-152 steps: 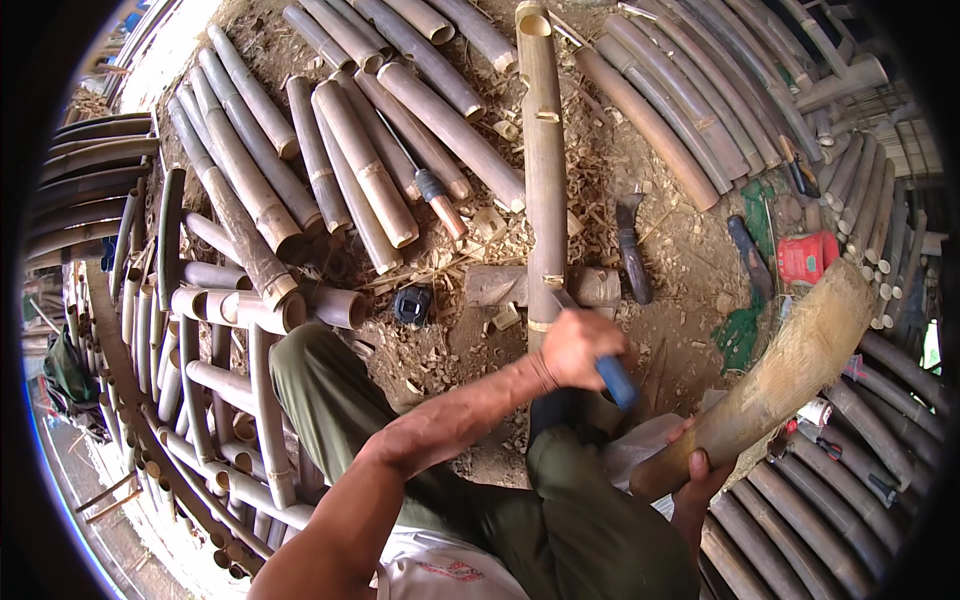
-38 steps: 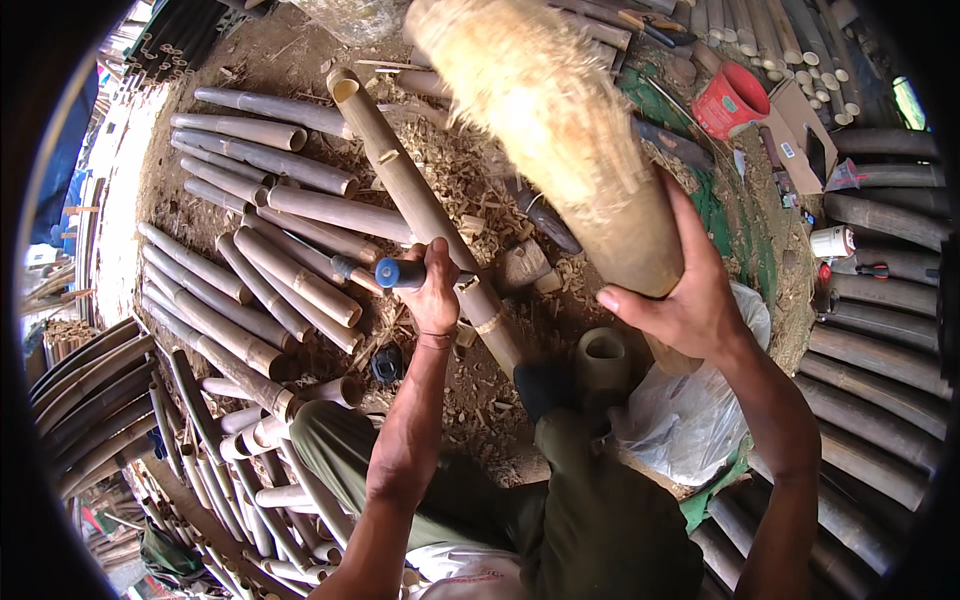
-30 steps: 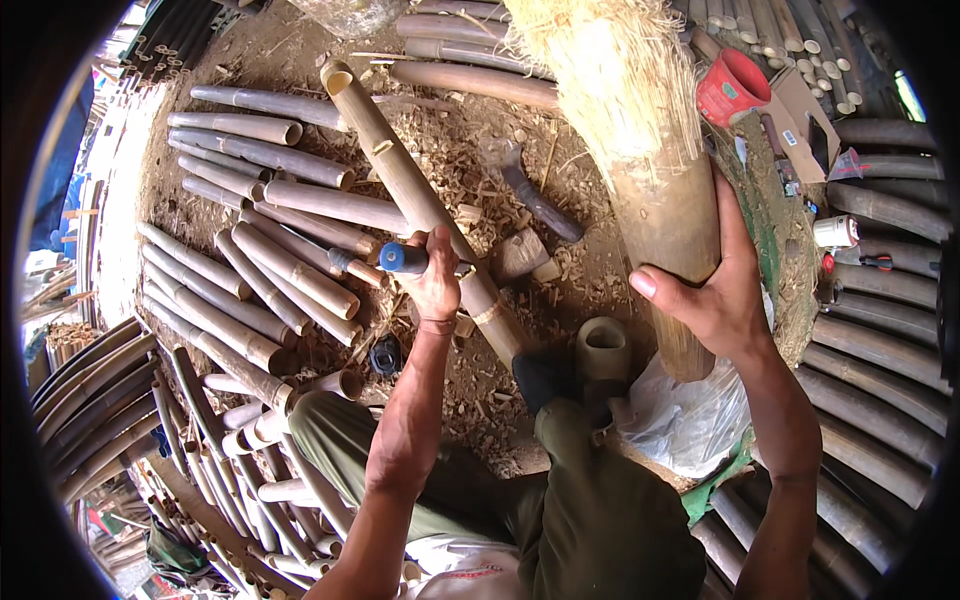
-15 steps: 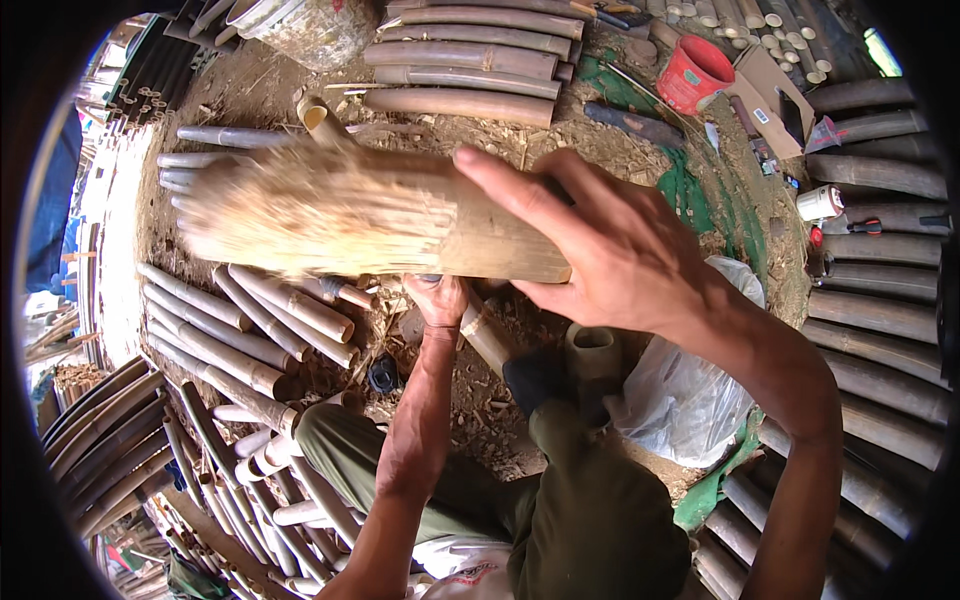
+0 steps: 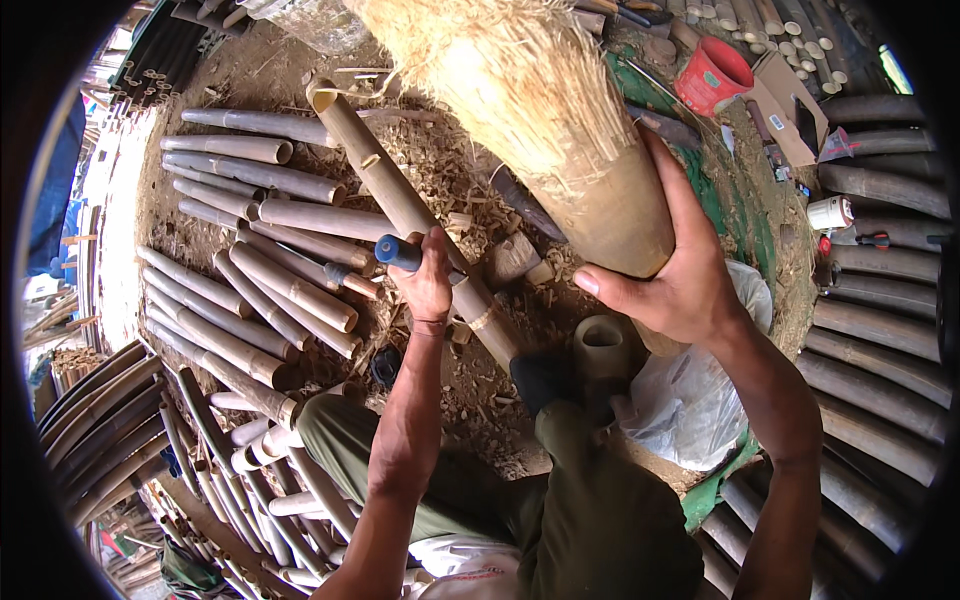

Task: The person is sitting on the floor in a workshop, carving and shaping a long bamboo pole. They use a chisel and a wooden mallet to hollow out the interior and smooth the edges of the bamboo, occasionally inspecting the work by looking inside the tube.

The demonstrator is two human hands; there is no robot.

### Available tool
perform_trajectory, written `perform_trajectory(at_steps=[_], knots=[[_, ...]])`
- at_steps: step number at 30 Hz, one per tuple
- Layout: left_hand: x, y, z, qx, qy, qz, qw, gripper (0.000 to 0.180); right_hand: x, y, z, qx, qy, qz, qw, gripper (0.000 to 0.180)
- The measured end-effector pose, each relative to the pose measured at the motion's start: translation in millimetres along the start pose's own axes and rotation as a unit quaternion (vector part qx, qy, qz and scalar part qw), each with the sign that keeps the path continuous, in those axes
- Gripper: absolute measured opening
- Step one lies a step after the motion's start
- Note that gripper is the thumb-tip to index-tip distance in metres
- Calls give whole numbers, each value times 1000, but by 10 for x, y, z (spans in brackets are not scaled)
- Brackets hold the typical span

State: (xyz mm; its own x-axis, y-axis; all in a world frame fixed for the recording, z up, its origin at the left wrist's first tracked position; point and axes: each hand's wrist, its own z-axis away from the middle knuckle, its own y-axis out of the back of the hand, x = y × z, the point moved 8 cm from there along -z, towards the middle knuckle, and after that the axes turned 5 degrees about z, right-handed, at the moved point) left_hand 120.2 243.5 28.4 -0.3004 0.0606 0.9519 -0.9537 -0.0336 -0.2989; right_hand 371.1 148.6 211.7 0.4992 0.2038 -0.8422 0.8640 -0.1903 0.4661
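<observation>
My right hand (image 5: 685,265) grips the smooth end of a thick bamboo mallet (image 5: 610,205), raised up, its frayed, straw-like end pointing away from me. My left hand (image 5: 428,280) is closed around a tool with a blue-ended handle (image 5: 398,252); its working part is hidden by the hand. Beneath that hand a bamboo tube (image 5: 375,175) slants from far left toward me, with a notch cut in its upper side. Its near end meets my dark-covered foot (image 5: 540,380).
Several cut bamboo tubes (image 5: 290,285) lie to the left, others (image 5: 880,310) at the right. Shavings cover the ground. A short upright bamboo piece (image 5: 600,345) stands by my foot, near a clear plastic bag (image 5: 690,405). A red bucket (image 5: 713,75) is far right.
The mallet has swung from lying level and blurred above my left hand to being tilted away, its frayed end now farther off. The blue-ended handle and notched tube have come into sight.
</observation>
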Motion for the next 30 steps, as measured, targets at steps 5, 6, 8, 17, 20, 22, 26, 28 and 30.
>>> perform_trajectory(at_steps=[5, 6, 8, 17, 20, 22, 26, 28, 30], knots=[[-58, -64, 4, 4, 14, 5, 1000, 29, -114, 109, 0, 28, 36, 19, 999, 104], [-64, -52, -6, 2, 10, -4, 1000, 29, -137, 122, 0, 28, 39, 20, 999, 104], [-102, -6, -24, -2, 1, -21, 1000, 29, -189, 145, 5, 18, 38, 22, 999, 104], [61, -120, 68, -45, -320, -383, 866, 18, -158, -326, -70, -121, 120, 262, 950, 105], [-82, -244, 102, -109, -221, -396, 885, 20, -122, -272, -243, -152, 140, 350, 914, 104], [-331, -143, 45, -59, -35, -243, 968, 18, -303, -165, -245, -130, 103, 294, 941, 104], [-514, 8, -10, -85, -71, -103, 988, 23, -310, -295, -31, -54, 115, 182, 975, 101], [-588, 149, -65, -98, -103, -132, 981, 25, 29, -495, 56, -211, 37, 331, 919, 99], [-450, 124, -11, -46, -78, -106, 990, 15, 182, -391, 176, -227, -28, 257, 939, 98]])
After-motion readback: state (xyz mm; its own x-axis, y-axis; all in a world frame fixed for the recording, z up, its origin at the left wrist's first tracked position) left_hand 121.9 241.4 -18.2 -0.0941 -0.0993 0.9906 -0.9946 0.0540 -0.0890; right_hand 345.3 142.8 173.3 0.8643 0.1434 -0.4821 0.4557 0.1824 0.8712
